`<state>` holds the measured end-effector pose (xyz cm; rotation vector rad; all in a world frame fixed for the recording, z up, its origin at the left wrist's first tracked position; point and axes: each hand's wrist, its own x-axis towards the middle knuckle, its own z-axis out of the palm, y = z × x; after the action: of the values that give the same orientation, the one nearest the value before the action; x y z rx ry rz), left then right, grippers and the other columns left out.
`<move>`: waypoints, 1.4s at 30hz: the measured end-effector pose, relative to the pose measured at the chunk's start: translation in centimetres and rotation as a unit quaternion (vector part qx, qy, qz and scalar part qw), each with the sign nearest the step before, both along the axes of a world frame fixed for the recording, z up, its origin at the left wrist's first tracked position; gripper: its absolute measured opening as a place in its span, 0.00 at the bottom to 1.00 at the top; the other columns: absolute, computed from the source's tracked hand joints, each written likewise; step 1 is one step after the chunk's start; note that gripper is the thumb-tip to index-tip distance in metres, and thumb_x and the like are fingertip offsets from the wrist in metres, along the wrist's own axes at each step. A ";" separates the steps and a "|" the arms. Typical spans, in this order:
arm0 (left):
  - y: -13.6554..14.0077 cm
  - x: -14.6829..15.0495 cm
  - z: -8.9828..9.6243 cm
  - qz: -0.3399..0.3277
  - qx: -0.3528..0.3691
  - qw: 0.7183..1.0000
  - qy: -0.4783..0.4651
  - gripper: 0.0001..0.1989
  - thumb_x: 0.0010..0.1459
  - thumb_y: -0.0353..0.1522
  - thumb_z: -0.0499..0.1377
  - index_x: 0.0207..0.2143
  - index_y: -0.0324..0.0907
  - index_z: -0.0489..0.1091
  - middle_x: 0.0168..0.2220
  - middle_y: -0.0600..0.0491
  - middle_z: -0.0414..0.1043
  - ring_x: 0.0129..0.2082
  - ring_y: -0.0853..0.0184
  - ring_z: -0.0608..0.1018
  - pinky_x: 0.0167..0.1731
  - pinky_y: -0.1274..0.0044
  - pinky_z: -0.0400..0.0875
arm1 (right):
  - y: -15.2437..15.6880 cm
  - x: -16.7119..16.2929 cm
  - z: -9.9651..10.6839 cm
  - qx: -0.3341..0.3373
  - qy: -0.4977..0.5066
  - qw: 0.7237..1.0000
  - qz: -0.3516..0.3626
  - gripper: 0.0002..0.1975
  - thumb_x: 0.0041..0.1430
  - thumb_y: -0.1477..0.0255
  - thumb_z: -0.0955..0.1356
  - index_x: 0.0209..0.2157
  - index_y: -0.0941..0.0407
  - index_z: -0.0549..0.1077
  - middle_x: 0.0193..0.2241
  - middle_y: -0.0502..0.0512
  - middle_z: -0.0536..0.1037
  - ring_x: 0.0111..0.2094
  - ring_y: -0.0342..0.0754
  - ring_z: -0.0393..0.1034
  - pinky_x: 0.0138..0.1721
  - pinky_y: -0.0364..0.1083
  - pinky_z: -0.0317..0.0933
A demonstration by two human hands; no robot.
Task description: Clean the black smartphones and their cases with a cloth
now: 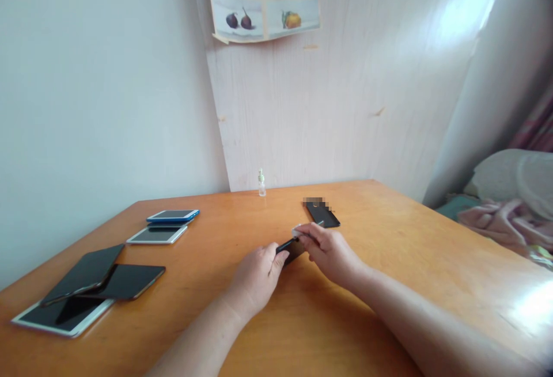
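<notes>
Over the middle of the table, my left hand (pixel 259 273) grips the near-left end of a dark smartphone (pixel 294 252), its thumb along the edge. The phone is held tilted above the wood. At its far right end, my right hand (pixel 326 249) is closed with fingers pinching a small white piece (pixel 297 231), which looks like cloth or tissue, against the phone's upper edge. The fingers hide much of this piece and that end of the phone. Just beyond the right hand, a black phone case (pixel 322 214) lies flat.
A small clear spray bottle (pixel 261 185) stands near the table's back edge. To the left are a blue-edged phone (pixel 173 216), a white phone (pixel 158 234), and a pile with a dark tablet (pixel 86 273), a black device (pixel 132 281) and a white-framed tablet (pixel 64 316).
</notes>
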<state>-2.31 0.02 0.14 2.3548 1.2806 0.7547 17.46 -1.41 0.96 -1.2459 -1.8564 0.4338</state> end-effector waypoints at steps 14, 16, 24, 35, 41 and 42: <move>-0.2 0.2 0.2 -0.002 0.010 0.999 0.034 0.18 0.67 0.42 0.44 0.28 0.43 0.62 0.27 0.53 0.71 0.26 0.67 0.72 0.26 0.77 0.57 | 3.1 4.2 0.3 -0.006 -0.033 0.973 -0.229 0.14 0.62 0.62 0.61 0.31 0.54 0.74 0.23 0.51 0.76 0.26 0.47 0.69 0.28 0.43 0.57; -0.3 0.2 0.2 -0.003 0.005 1.000 0.027 0.18 0.67 0.41 0.45 0.28 0.43 0.63 0.27 0.52 0.72 0.27 0.67 0.73 0.26 0.77 0.57 | 1.8 2.2 0.3 0.017 -0.024 0.988 -0.153 0.13 0.63 0.64 0.62 0.35 0.53 0.75 0.27 0.51 0.78 0.29 0.47 0.71 0.31 0.43 0.59; -0.2 0.2 0.1 -0.009 -0.003 1.000 0.002 0.17 0.67 0.41 0.45 0.31 0.43 0.65 0.28 0.52 0.73 0.28 0.66 0.74 0.27 0.78 0.59 | 0.5 0.6 0.5 0.011 -0.044 0.995 -0.089 0.12 0.64 0.65 0.61 0.37 0.50 0.76 0.32 0.50 0.80 0.32 0.46 0.73 0.34 0.43 0.61; -0.1 0.1 -0.2 -0.025 -0.002 0.999 -0.023 0.16 0.68 0.40 0.44 0.35 0.44 0.66 0.33 0.51 0.74 0.32 0.65 0.75 0.30 0.77 0.60 | -0.8 -1.2 0.4 0.045 -0.044 0.997 0.035 0.12 0.64 0.69 0.62 0.41 0.50 0.76 0.36 0.50 0.79 0.37 0.45 0.73 0.38 0.42 0.62; -0.1 0.2 0.0 0.005 -0.005 1.000 0.012 0.18 0.67 0.43 0.44 0.29 0.43 0.63 0.26 0.53 0.70 0.26 0.66 0.72 0.26 0.77 0.57 | 1.1 1.7 0.9 0.036 -0.030 0.992 -0.117 0.12 0.61 0.67 0.62 0.35 0.52 0.78 0.33 0.53 0.79 0.35 0.48 0.72 0.36 0.45 0.62; -0.2 0.2 0.0 0.009 -0.001 1.000 0.018 0.19 0.67 0.43 0.44 0.28 0.43 0.62 0.25 0.54 0.69 0.25 0.67 0.71 0.25 0.77 0.55 | 1.6 2.7 1.1 0.028 -0.001 0.988 -0.153 0.13 0.60 0.66 0.62 0.33 0.53 0.78 0.30 0.52 0.79 0.33 0.48 0.72 0.35 0.44 0.61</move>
<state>-2.11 -0.15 0.11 2.3692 1.3179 0.7193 20.14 0.19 2.02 -1.4619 -1.6297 0.2110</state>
